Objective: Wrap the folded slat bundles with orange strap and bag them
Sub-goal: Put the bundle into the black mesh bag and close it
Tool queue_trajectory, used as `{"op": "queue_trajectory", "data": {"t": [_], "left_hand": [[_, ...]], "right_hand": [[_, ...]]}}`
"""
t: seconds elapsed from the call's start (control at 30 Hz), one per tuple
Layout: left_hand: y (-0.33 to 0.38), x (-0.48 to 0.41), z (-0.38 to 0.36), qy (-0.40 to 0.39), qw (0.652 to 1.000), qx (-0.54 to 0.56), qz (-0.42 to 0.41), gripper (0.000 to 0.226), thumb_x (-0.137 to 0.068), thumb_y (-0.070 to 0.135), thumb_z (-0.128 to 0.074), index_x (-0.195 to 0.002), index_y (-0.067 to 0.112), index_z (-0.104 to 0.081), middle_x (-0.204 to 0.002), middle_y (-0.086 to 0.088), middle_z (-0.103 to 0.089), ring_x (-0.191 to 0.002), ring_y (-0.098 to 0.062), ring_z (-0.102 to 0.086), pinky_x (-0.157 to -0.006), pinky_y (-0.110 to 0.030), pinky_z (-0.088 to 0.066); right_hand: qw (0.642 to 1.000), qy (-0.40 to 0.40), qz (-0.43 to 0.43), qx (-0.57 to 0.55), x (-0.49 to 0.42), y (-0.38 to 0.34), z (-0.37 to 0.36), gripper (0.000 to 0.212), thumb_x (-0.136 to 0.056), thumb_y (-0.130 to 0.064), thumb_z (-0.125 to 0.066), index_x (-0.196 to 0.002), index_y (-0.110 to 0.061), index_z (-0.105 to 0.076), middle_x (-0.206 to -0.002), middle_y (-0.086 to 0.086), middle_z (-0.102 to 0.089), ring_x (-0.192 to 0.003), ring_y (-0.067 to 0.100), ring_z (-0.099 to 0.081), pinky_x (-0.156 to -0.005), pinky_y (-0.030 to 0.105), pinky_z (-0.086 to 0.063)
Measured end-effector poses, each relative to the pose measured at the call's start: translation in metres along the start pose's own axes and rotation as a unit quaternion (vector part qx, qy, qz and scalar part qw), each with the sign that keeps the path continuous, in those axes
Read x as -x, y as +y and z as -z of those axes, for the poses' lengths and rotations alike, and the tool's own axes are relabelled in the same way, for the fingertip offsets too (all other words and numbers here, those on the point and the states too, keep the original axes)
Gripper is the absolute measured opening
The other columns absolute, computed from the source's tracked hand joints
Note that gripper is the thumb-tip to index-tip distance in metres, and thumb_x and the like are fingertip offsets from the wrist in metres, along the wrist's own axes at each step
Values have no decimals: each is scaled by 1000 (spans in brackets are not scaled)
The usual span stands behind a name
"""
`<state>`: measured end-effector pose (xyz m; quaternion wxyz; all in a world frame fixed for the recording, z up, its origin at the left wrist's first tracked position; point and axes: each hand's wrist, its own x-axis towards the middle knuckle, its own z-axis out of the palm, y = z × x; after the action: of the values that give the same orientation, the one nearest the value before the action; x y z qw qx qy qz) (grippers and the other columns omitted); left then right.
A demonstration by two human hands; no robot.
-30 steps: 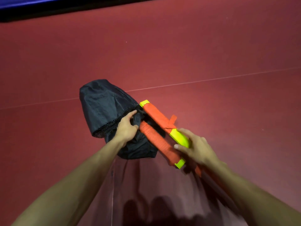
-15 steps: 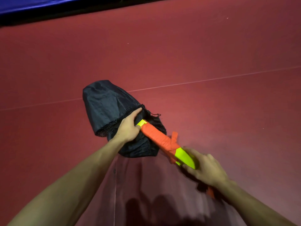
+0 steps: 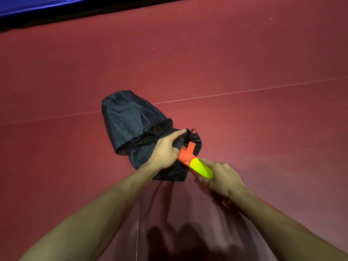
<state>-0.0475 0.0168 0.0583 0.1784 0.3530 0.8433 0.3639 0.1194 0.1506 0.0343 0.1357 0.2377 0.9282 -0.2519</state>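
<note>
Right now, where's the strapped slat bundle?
Head view, just right of centre: the slat bundle sits partway inside the mouth of the black bag, which the left hand holds; the right hand grips its yellow near end.

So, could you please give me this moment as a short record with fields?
bag: black, with a mesh band, mouth toward the person
left hand: holds the bag at its mouth
bundle: far end inside the bag's mouth, yellow near end outside
strap: orange, wrapped round the bundle, loose tab sticking up
right hand: grips the bundle's yellow end
stage: bundle partly bagged
floor: red
mat: blue, top-left edge
</note>
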Motion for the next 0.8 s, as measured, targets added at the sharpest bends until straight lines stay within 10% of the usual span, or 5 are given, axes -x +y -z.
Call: {"op": "queue_trajectory", "data": {"t": [0.37,0.5,0.63,0.8], "left_hand": [[5,27,-36,-180,982,53,3,68,-74,-6,-45,-134,25,-44,-117,-1,-66,-93,-24,-63,-86,-30,-49],[18,22,-24,-275,943,179,62,62,-71,-20,-33,-113,23,-47,-90,-14,-55,-67,-21,-57,-51,-18,-42],[1,-2,0,-51,976,147,154,49,-82,-21,-37,-99,19,-60,-88,-5,-71,-62,-7,-65,-66,-31,-52],[-26,-29,21,76,971,-69,215,42,-96,20,-60,-137,13,-54,-141,-12,-47,-129,-29,-49,-113,-35,-34]], "right_hand": [[981,82,-36,-171,-15,-14,20,61,-86,-50,-57,-139,-50,-28,-116,-2,-35,-96,33,-58,-82,41,-47],[986,50,-40,-152,-21,-22,14,46,-80,-66,-56,-123,-49,-56,-111,-3,-34,-102,28,-59,-90,40,-49],[991,44,-36,-122,-21,-20,7,64,-75,-66,-67,-131,-36,-56,-111,-5,-33,-111,26,-57,-94,41,-48],[992,79,-31,-98,-18,-20,1,40,-79,-46,-74,-110,-27,-58,-108,-9,-38,-102,24,-59,-80,38,-50]]}}
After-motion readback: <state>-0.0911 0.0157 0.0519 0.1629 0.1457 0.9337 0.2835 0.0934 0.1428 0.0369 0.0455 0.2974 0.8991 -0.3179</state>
